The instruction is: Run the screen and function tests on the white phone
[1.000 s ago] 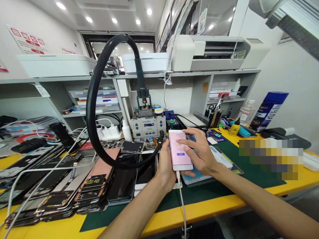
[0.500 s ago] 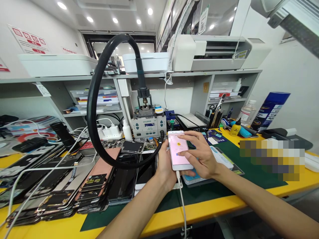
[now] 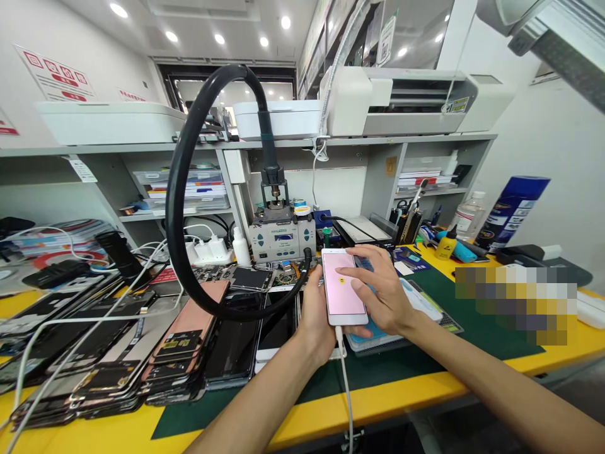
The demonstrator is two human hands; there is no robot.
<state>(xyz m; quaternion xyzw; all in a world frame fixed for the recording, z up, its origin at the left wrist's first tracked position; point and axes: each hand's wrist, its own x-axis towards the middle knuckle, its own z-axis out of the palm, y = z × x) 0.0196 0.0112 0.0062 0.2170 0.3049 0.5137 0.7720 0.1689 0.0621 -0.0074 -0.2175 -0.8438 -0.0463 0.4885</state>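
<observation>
A white smartphone (image 3: 338,297) with a lit pink screen and a small yellow icon rests in my left hand (image 3: 316,318). The fingers of that hand wrap under and around the phone. Over the screen is my right hand (image 3: 380,290), its fingers spread and a fingertip over the upper part of the screen; whether it touches the glass I cannot tell. From the phone's lower end a white charging cable (image 3: 346,384) hangs past the table's front edge. Beneath the hands lies a dark green mat (image 3: 326,391), with a blue-and-white case (image 3: 378,340) partly hidden by my right hand.
Stacks of phone screens (image 3: 174,353) cover the left side of the bench. A hot-air rework station (image 3: 283,243) stands behind the phone, its thick black hose (image 3: 176,189) looping up on the left. Bottles, including a yellow one (image 3: 445,244), stand at the right.
The phone's screen now shows only the icon on pink; a blue button is gone. My right index finger has moved up the screen, and the phone has shifted slightly right.
</observation>
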